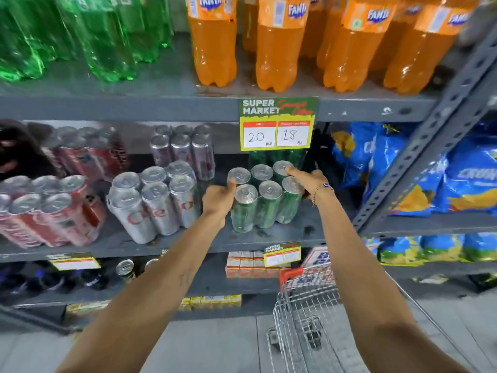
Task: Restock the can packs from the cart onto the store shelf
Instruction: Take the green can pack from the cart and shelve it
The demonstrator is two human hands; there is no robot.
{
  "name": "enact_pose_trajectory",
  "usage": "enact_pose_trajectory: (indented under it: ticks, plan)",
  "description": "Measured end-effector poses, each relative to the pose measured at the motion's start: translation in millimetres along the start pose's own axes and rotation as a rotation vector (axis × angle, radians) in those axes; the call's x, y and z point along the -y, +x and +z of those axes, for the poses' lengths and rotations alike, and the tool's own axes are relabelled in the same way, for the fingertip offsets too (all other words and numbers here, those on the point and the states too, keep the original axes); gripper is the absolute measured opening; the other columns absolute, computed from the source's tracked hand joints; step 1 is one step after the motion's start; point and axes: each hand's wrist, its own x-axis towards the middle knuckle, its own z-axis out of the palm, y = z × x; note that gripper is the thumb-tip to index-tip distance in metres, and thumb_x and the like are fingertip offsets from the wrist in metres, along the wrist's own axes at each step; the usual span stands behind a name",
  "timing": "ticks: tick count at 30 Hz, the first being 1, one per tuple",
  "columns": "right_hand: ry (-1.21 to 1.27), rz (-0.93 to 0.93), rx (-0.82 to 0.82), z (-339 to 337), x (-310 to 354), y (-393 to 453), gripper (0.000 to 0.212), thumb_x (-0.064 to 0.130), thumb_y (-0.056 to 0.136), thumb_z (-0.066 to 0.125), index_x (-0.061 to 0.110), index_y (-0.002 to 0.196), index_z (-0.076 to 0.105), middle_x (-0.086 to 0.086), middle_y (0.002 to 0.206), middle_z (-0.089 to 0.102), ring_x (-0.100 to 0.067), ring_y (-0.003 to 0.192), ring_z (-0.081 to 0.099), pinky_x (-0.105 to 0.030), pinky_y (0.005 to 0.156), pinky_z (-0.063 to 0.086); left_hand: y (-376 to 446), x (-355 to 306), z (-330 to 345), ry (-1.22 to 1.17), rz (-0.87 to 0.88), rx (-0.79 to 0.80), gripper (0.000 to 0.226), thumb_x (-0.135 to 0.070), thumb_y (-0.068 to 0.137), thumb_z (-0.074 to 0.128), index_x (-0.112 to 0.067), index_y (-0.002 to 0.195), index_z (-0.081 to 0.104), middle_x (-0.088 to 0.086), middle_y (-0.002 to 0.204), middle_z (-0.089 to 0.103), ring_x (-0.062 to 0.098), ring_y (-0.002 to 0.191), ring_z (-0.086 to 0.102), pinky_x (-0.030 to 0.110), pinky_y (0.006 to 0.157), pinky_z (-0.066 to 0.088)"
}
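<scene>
green pack [265, 196]: 6 cans in shrink wrap, sitting on the middle shelf [309, 239] near the front edge, right of the silver pack [157, 203] and under the price tag [278, 123].
left hand [219, 199]: curled against the pack's left side, thumb up on the rim of the back-left can. Not a full grab, more of a steadying push.
right hand [309, 183]: flat over the right side, index finger stretched onto the back-right can top, rest of the fingers wrapped round the end.
how it handles: probably pretty heavy for its size, stiff as a block, but the wrap looks slick and cans can dent. I'd hold it from both short ends like this, or get a palm under it.
which way it points: cans upright, tops up, leaning slightly back. Long axis (the rows of 3) runs left to right along the shelf, angled a bit.
cart [304, 316]: lower right, and I can't see any packs in it.
</scene>
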Motion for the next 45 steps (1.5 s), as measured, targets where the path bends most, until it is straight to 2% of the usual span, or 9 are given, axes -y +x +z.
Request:
enact_pose_trajectory:
  ticks: [7,13,17,20,23,27,31,35,45]
  plan:
    - [-0.003,-0.017,0.009,0.8,-14.1,17.9,0.095,0.068,0.058,0.069,0.002,0.125,0.054,-0.015,0.132,0.056,-0.031,0.119,0.055,-0.042,0.099,0.048,7.5,9.2,9.6,0.071,0.002,-0.064,0.056,-0.056,0.085,0.052,-0.008,0.054,0.054,0.020,0.078,0.067,0.038,0.086,0.068,0.048,0.082,0.057]
    - [-0.071,-0.059,0.057,-1.6,-19.0,23.9,0.088,0.080,0.050,0.060,0.005,0.097,0.064,-0.014,0.114,0.065,-0.031,0.103,0.063,-0.047,0.089,0.054,15.5,16.1,8.5,-0.037,-0.052,0.006,0.054,-0.057,0.081,0.054,-0.005,0.071,0.066,0.014,0.082,0.066,0.032,0.085,0.067,0.049,0.087,0.056]
    - [-0.054,-0.083,-0.054,-5.3,-24.7,8.7,0.071,0.066,0.085,0.040,0.004,0.111,0.063,-0.017,0.124,0.059,-0.033,0.115,0.055,-0.039,0.100,0.044,11.5,27.5,9.0,-0.177,-0.099,-0.004,0.034,-0.043,0.090,0.047,-0.019,0.071,0.062,0.014,0.095,0.068,0.033,0.098,0.066,0.045,0.093,0.054]
    - [0.210,-0.101,0.065,7.4,-47.3,1.6,0.059,0.059,0.094,0.024,0.018,0.106,0.065,-0.007,0.124,0.059,-0.025,0.124,0.051,-0.036,0.105,0.037,-3.2,39.6,13.5,-0.195,-0.094,-0.036,0.046,-0.050,0.089,0.038,-0.015,0.104,0.063,0.005,0.109,0.061,0.030,0.117,0.056,0.047,0.105,0.041]
    - [0.361,-0.054,0.203,31.9,-91.9,34.5,0.091,0.084,0.073,0.019,0.023,0.130,0.055,0.001,0.135,0.054,-0.019,0.130,0.045,-0.043,0.114,0.031,-14.2,48.3,32.4,-0.239,-0.121,0.142,0.067,-0.063,0.091,0.018,-0.024,0.143,0.036,-0.001,0.147,0.041,0.020,0.140,0.032,0.042,0.120,0.020]
    - [0.443,-0.018,0.264,42.9,-104.7,35.9,0.102,0.087,0.066,0.017,0.023,0.143,0.038,-0.006,0.150,0.040,-0.024,0.140,0.034,-0.048,0.118,0.024,-10.3,52.9,45.7,-0.384,-0.174,0.155,0.067,-0.060,0.094,0.014,-0.020,0.139,0.044,0.005,0.141,0.050,0.020,0.135,0.041,0.039,0.120,0.022]
    - [0.499,-0.025,0.227,27.9,-79.6,-3.6,0.075,0.065,0.091,0.014,0.017,0.146,0.033,-0.005,0.151,0.037,-0.022,0.141,0.032,-0.042,0.119,0.022,-6.7,51.1,50.7,-0.446,-0.154,0.137,0.061,-0.055,0.096,0.020,-0.016,0.133,0.049,0.012,0.138,0.055,0.025,0.129,0.049,0.045,0.116,0.031]
    - [0.523,-0.014,0.150,13.2,-86.0,1.3,0.064,0.051,0.099,0.015,0.010,0.146,0.031,-0.007,0.152,0.035,-0.023,0.140,0.033,-0.037,0.118,0.024,-12.5,37.7,66.2,-0.436,-0.119,0.219,0.050,-0.043,0.101,0.016,-0.019,0.131,0.048,0.010,0.142,0.049,0.025,0.132,0.045,0.044,0.117,0.029]
    - [0.487,0.069,0.075,-13.1,-93.5,1.9,0.065,0.053,0.097,0.017,0.013,0.146,0.029,-0.009,0.153,0.032,-0.024,0.141,0.031,-0.037,0.117,0.023,-19.5,29.7,91.1,-0.405,-0.098,0.278,0.036,-0.039,0.102,0.016,-0.030,0.112,0.049,0.011,0.143,0.048,0.024,0.133,0.044,0.045,0.117,0.029]
